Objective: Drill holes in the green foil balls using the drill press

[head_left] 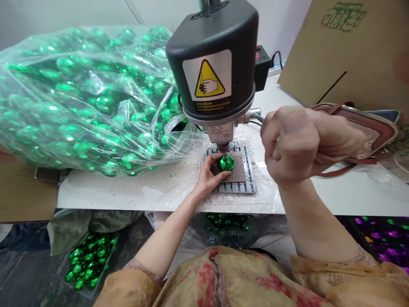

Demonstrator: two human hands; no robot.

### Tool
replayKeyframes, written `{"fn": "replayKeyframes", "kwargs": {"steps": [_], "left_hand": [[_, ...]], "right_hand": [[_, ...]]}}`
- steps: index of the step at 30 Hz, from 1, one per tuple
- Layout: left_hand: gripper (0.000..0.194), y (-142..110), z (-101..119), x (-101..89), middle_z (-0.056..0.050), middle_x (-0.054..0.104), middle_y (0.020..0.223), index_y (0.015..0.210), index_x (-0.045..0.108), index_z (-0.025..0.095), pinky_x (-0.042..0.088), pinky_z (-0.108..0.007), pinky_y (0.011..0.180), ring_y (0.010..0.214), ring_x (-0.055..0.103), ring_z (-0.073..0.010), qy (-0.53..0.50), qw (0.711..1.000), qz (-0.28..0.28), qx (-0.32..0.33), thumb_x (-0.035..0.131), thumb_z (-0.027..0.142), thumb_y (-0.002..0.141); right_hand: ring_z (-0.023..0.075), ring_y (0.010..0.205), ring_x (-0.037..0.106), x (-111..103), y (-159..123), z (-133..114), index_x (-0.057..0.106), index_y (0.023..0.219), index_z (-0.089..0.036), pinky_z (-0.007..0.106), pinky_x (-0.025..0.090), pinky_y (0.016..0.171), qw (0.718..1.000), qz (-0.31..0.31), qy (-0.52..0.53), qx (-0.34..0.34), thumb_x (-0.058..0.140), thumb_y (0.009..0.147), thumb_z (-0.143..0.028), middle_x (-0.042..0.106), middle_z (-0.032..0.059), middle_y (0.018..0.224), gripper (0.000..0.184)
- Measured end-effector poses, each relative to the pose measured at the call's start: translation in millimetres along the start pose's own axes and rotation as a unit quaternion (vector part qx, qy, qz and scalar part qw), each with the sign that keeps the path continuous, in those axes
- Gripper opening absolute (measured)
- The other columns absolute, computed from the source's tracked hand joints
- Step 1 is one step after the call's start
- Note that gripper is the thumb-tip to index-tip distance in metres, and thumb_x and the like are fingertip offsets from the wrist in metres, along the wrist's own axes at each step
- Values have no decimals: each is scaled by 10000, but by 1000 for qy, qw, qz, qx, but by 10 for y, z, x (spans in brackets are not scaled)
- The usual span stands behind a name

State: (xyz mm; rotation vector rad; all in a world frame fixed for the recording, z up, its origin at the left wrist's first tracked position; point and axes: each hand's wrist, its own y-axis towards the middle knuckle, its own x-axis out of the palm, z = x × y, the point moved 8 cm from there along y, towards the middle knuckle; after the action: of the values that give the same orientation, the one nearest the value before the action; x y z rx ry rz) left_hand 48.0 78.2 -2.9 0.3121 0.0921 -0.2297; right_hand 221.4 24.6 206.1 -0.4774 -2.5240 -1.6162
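My left hand (209, 177) grips a shiny green faceted ball (227, 163) between thumb and fingers. The ball rests on a brown board (239, 170) on the slotted metal base plate (251, 181) of a small drill press (212, 64). Directly above the ball is the chuck (223, 147); whether the bit touches the ball is hard to make out. My right hand (292, 145) is closed in a fist around the press's feed lever (255, 114), whose grip end is hidden by the fingers.
A big clear bag of green balls (92, 98) fills the table's left side. A cardboard box (345, 55) and a brown pouch (380, 128) are at the right. Dark shavings dot the white table (128, 192). Below stands a tub of green balls (87, 264); purple balls (380, 236) lie lower right.
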Motion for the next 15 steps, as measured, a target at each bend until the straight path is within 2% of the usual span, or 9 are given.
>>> {"fn": "replayKeyframes", "kwargs": {"steps": [3, 7, 11, 15], "left_hand": [[546, -1, 9, 4, -99, 655, 1249, 1180, 580, 214, 477, -442, 1091, 1216, 626, -264, -9, 1000, 4, 5, 865, 386, 747], [552, -2, -9, 8, -98, 643, 1275, 1195, 577, 221, 463, -446, 1108, 1238, 612, -265, -9, 1000, 2, 2, 862, 382, 751], [536, -5, -22, 15, -96, 631, 1306, 1183, 578, 232, 447, -449, 1127, 1254, 600, -263, -15, 1000, 0, 5, 864, 371, 751], [539, -10, -22, 17, -100, 630, 1310, 1176, 574, 228, 444, -451, 1128, 1256, 598, -265, -23, 1000, 7, 4, 866, 379, 749]], "right_hand": [[74, 415, 183, -44, -43, 29, 197, 477, -183, 344, 150, 452, 999, 10, 31, -15, 613, 871, -420, 238, -31, 409, 620], [76, 405, 229, -50, -110, 24, 225, 495, -192, 337, 177, 440, 999, -2, 21, -49, 618, 872, -433, 274, -41, 416, 596], [63, 378, 273, -61, -162, -43, 216, 512, -186, 305, 195, 418, 994, 8, 19, -108, 543, 896, -243, 289, -49, 421, 508], [54, 366, 266, -62, -169, -71, 199, 518, -188, 282, 205, 395, 990, 24, 26, -139, 532, 850, -129, 268, -56, 430, 474]]}}
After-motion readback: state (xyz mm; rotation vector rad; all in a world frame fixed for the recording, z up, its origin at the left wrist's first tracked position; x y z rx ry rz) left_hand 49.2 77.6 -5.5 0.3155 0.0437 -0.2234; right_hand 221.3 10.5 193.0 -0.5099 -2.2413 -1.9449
